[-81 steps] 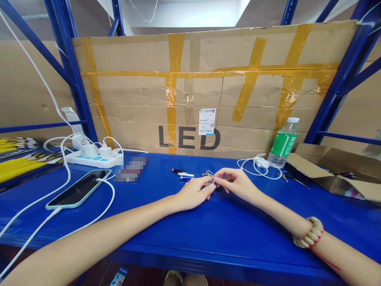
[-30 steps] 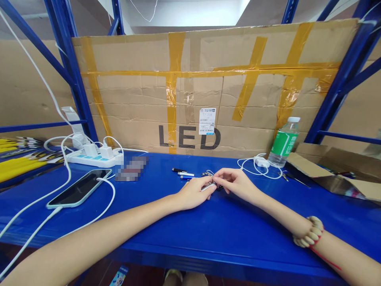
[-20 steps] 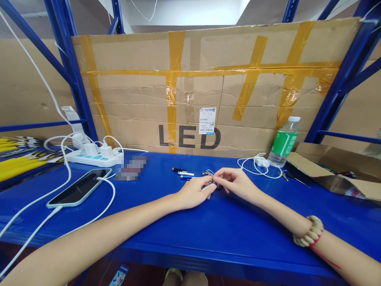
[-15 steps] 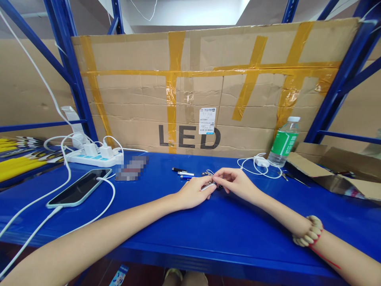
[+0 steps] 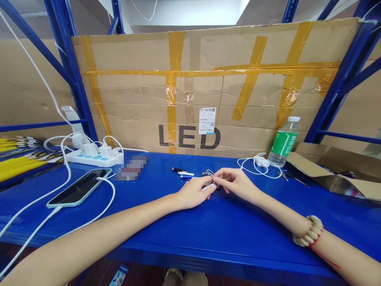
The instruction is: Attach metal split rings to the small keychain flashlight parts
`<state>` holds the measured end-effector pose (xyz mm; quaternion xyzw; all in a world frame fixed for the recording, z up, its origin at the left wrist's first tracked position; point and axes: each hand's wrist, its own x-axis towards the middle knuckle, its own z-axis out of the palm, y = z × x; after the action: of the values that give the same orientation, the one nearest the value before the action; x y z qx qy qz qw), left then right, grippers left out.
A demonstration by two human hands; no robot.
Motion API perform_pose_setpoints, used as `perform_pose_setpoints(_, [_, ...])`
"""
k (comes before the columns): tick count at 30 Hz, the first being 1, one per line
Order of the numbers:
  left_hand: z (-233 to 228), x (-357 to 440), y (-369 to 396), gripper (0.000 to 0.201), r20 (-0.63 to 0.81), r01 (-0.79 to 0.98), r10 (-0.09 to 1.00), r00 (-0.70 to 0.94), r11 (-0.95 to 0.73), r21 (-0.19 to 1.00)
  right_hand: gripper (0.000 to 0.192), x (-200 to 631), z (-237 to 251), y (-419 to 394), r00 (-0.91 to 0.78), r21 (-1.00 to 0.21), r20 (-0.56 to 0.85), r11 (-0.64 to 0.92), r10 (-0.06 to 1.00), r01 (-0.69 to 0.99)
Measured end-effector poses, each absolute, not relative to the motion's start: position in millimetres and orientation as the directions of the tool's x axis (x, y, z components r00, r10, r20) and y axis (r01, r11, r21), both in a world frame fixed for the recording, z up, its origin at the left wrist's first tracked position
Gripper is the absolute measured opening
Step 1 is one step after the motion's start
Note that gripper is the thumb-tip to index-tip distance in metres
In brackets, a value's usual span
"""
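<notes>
My left hand (image 5: 193, 192) is closed around a small silver pen-like tube (image 5: 208, 186) just above the blue table. Against its tip, my right hand (image 5: 236, 183) pinches with thumb and forefinger; the small metal piece between those fingertips is mostly hidden. Behind the fingers lies a little heap of metal clasps or rings (image 5: 208, 172), partly covered by my hands. To the left of it rest a black pen-like tube (image 5: 179, 170), a silver one (image 5: 186, 174) and a blue one (image 5: 185, 177), side by side.
A phone (image 5: 80, 188) with white cables and a power strip (image 5: 95, 158) occupy the left side. At right stand a water bottle (image 5: 284, 143), a coiled white cable (image 5: 260, 163) and an open cardboard box (image 5: 336, 171). A large cardboard sheet (image 5: 133, 99) closes off the back.
</notes>
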<state>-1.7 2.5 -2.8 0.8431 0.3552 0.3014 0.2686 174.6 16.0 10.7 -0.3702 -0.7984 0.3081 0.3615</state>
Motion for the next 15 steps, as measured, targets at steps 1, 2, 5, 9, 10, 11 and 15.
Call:
perform_pose_setpoints(1, [-2.7, -1.6, 2.4, 0.021, 0.317, 0.439, 0.762, 0.565, -0.603, 0.666, 0.033, 174.5, 10.8, 16.0, -0.465, -0.759, 0.349, 0.536, 0.814, 0.369])
perform_pose_setpoints(2, [-2.6, -1.6, 2.2, 0.021, 0.317, 0.441, 0.762, 0.565, -0.603, 0.665, 0.033, 174.4, 11.0, 16.1, -0.465, -0.760, 0.347, 0.535, 0.815, 0.370])
perform_pose_setpoints(5, [-2.1, -1.4, 1.7, 0.022, 0.312, 0.450, 0.764, 0.565, -0.602, 0.659, 0.033, 174.0, 11.3, 16.3, -0.467, -0.762, 0.343, 0.532, 0.815, 0.369])
perform_pose_setpoints(9, [-1.8, -1.2, 1.7, 0.022, 0.310, 0.454, 0.764, 0.565, -0.602, 0.656, 0.032, 173.8, 11.4, 16.0, -0.469, -0.764, 0.339, 0.530, 0.815, 0.368])
perform_pose_setpoints(10, [-1.8, -1.2, 1.8, 0.022, 0.310, 0.456, 0.765, 0.564, -0.602, 0.655, 0.032, 173.8, 11.3, 15.9, -0.470, -0.763, 0.338, 0.530, 0.815, 0.369])
perform_pose_setpoints(11, [-1.8, -1.1, 1.8, 0.022, 0.309, 0.458, 0.765, 0.565, -0.602, 0.654, 0.032, 174.0, 11.2, 15.9, -0.470, -0.762, 0.339, 0.531, 0.815, 0.370])
perform_pose_setpoints(15, [-1.4, -1.0, 1.7, 0.023, 0.302, 0.466, 0.765, 0.569, -0.603, 0.647, 0.033, 174.6, 10.6, 15.9, -0.476, -0.756, 0.345, 0.540, 0.809, 0.370])
